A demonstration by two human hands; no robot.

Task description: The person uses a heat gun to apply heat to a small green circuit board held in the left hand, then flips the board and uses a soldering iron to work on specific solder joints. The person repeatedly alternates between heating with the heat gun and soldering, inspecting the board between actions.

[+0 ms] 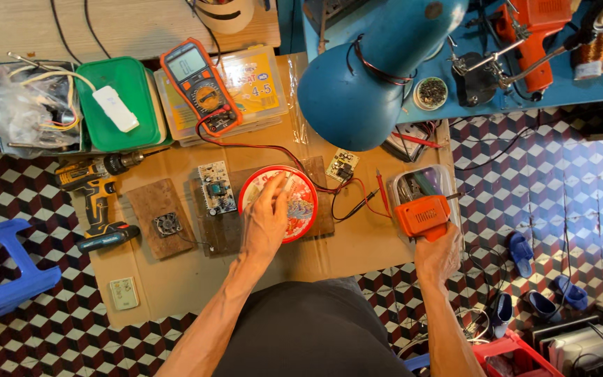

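My left hand rests on a round red tin lid lying on a dark wooden board, with the fingertips touching something small and pale inside it. My right hand grips the handle of an orange soldering gun and holds it over a clear plastic container. A small green circuit board lies just left of the lid. Red and black test leads trail from an orange multimeter across the cardboard sheet.
A blue desk lamp hangs over the far middle. A cordless drill, a small fan on a wooden block, a green box and clear parts boxes lie to the left. A blue stool stands on the tiled floor.
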